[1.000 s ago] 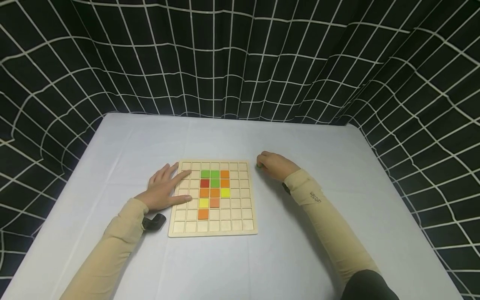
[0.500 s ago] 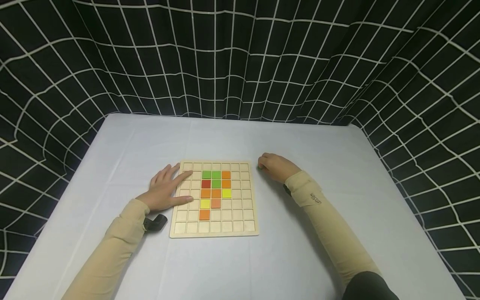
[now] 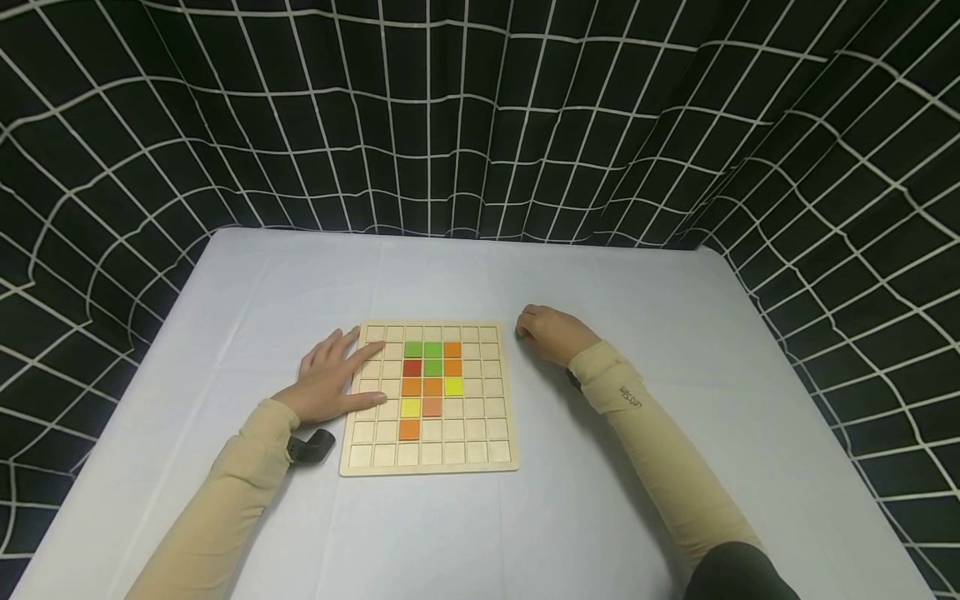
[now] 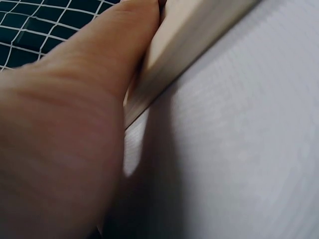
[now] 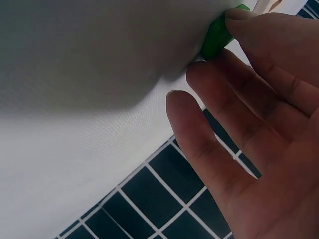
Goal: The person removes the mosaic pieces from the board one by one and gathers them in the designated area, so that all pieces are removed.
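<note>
A wooden grid board (image 3: pixel 431 467) lies flat on the table. Green, orange, red and yellow square tiles (image 3: pixel 432 387) sit in cells around its middle columns. My left hand (image 3: pixel 322 387) rests over the board's left edge, fingers spread, with index finger and thumb on the cells. To the right of the board's far corner, my right hand (image 3: pixel 558 333) pinches a small green tile (image 5: pixel 218 39) between thumb and fingertips, low at the tabletop. In the head view that tile is mostly hidden by the fingers. The left wrist view shows my left thumb along the board's side (image 4: pixel 172 59).
A white cloth covers the table (image 3: pixel 600 483). Black curtains with a white grid (image 3: pixel 427 125) hang behind it and along both sides. A black strap-on device (image 3: pixel 311 446) sits at my left wrist.
The head view has shifted very slightly. Both hands and the tiles stay practically where they were, the right hand still pinching the green tile.
</note>
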{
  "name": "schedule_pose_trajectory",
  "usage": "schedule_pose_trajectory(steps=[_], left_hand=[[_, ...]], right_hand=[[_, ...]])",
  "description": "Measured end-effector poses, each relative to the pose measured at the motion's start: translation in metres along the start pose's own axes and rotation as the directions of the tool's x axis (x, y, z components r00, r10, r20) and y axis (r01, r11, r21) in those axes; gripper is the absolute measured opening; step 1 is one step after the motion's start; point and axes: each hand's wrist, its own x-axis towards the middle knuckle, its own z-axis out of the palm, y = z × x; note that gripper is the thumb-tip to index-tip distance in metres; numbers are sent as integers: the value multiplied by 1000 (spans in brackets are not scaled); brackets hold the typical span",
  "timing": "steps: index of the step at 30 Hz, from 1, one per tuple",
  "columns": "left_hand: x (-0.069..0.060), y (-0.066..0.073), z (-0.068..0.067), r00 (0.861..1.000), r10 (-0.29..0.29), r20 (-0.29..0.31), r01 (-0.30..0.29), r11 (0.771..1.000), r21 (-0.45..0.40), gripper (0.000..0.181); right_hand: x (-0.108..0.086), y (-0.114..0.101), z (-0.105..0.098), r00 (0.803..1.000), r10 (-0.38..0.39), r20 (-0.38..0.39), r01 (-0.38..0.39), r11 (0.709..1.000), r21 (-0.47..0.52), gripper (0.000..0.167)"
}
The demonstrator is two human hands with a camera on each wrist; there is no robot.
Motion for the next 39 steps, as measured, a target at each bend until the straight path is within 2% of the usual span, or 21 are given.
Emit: schedule_pose_trajectory(steps=[9,19,28,39], left_hand=[[-1,1,-1,1000,-2,-2,2,1000,1,83],[-1,3,-2,1000,-10,2,10,1000,4,83],[-2,5,-2,1000,-20,7,20,1000,4,83],[0,0,1,1000,-3,-9,3,1000,3,83]], right_hand=[[0,-2,1,1000,4,-28,-5,1000,-29,11],[-3,-15,-9,993,-61,-98,57,997,-43,8],[2,-28,-12,984,-136,-117,131,990,-50,6],[15,-44,-14,977,-185,-109,180,982,-48,6]])
